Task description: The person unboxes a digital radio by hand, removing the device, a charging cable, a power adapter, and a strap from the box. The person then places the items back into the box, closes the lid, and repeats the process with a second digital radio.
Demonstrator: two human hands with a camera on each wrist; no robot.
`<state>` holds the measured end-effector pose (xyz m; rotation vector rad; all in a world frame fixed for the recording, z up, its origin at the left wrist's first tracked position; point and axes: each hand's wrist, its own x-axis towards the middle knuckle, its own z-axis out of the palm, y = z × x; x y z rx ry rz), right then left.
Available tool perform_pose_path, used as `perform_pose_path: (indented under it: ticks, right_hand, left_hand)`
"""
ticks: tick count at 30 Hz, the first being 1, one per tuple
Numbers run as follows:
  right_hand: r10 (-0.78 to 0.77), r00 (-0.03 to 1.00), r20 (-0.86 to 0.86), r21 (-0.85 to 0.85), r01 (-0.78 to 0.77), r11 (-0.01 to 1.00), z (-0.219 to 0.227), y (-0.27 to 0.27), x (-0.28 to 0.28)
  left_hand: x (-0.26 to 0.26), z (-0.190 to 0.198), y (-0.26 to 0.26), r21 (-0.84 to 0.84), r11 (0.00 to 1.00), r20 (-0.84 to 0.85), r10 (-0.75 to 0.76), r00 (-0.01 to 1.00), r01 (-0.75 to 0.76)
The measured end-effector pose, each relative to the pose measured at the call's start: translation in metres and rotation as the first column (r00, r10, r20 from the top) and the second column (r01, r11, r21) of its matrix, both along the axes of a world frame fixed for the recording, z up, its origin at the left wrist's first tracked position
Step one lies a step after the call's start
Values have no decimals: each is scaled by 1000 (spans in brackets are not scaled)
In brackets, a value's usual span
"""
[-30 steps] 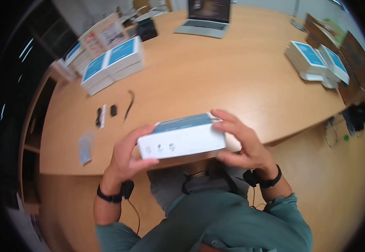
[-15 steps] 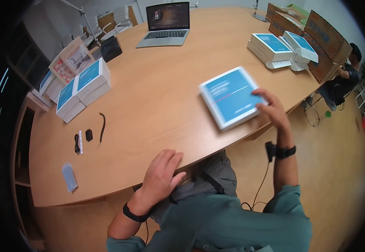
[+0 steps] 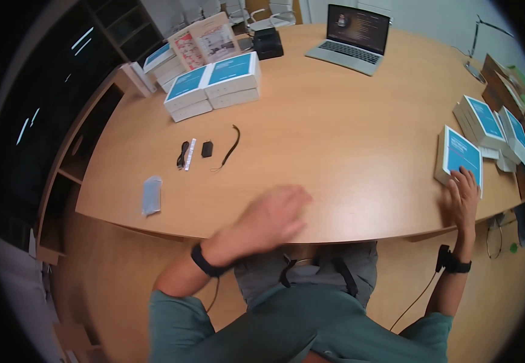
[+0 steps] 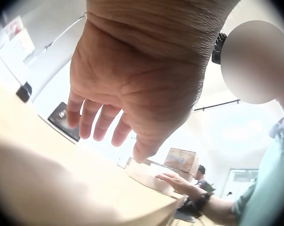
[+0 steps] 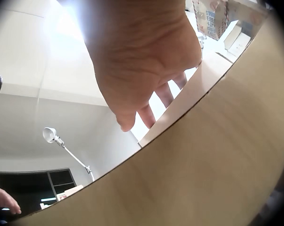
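Observation:
A white box with a blue lid panel (image 3: 463,155) lies flat at the right side of the table, close to the other boxes there. My right hand (image 3: 466,199) rests on its near edge, fingers extended over the lid. In the right wrist view the fingers (image 5: 164,94) lie partly behind the box's side. My left hand (image 3: 268,219), blurred, hovers above the table's front edge and holds nothing. The left wrist view shows its palm (image 4: 132,77) with fingers extended and spread.
Boxes of the same kind are stacked at the back left (image 3: 232,85) and right (image 3: 483,121). A laptop (image 3: 350,54) stands at the back. On the left lie a coiled cable (image 3: 182,155), a black adapter (image 3: 207,149), a strap (image 3: 232,145) and a pale pouch (image 3: 152,195).
The box went from between both hands into the right hand, then onto the table at the right. My left hand released it and is now raised over the table edge. The head view has shifted.

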<state>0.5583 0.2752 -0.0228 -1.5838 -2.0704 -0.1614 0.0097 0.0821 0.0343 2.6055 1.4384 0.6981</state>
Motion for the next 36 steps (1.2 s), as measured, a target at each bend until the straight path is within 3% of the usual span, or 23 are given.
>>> perform_pose_path:
  ticks: [2, 4, 6, 7, 8, 9, 11, 12, 14, 16, 18, 20, 22, 24, 25, 27, 36]
  right_hand:
    - [24, 1000, -14, 10, -24, 1000, 1, 0, 11]
    - [43, 999, -28, 19, -43, 999, 2, 0, 11]
    - [-2, 999, -44, 145, 9, 989, -6, -1, 3]
    - [41, 985, -169, 198, -7, 980, -16, 2, -1]
    - [48, 985, -167, 210, -12, 978, -20, 0, -10]
    - [69, 987, -142, 215, -37, 976, -18, -11, -32]
    - [32, 999, -15, 240, -28, 970, -26, -24, -61]
    - [30, 999, -14, 248, -26, 968, -27, -26, -72]
    - [-74, 986, 148, 225, 39, 974, -25, -37, -95]
    - [-110, 985, 136, 195, 82, 977, -13, -50, -113]
    - [2, 999, 47, 104, -7, 995, 1, -61, -129]
    - [9, 998, 69, 157, -20, 987, 1, -64, -129]
    - [50, 990, -129, 140, -31, 990, -4, -57, -113]
    - [74, 990, -121, 193, -50, 980, -4, -55, -112]
    - [59, 993, -100, 188, -40, 981, -4, -54, -113]
    - [47, 995, -82, 185, -31, 982, -2, -53, -115]
    - [28, 989, -146, 171, -2, 985, 3, -58, -120]
  left_hand:
    - [-46, 17, 22, -107, 977, 28, 189, 982, -185]
    - [-98, 39, 52, -143, 936, -45, 320, 946, -323]
    - [-137, 60, 89, -157, 857, -141, 473, 870, -491]
    - [-158, 63, 110, -94, 832, -198, 523, 829, -547]
    - [-176, 62, 132, -24, 802, -247, 574, 781, -597]
    - [-189, 62, 154, -17, 799, -238, 580, 779, -601]
    - [-205, 65, 189, 71, 731, -353, 655, 668, -679]
    - [-209, 68, 204, 76, 732, -347, 656, 670, -677]
    - [-207, 68, 235, 67, 689, -485, 654, 580, -721]
    - [-213, 60, 264, 117, 698, -489, 660, 570, -707]
    - [-219, 52, 286, 171, 703, -491, 668, 559, -690]
    - [-226, 43, 291, 150, 712, -477, 660, 581, -685]
    - [-229, 30, 295, 173, 721, -480, 656, 582, -670]
    - [-236, 21, 296, 345, 713, -550, 681, 484, -610]
    - [-237, 15, 294, 344, 712, -554, 680, 480, -612]
    - [-238, 8, 291, 468, 698, -511, 714, 479, -541]
    - [-219, 29, 290, 403, 730, -440, 684, 583, -552]
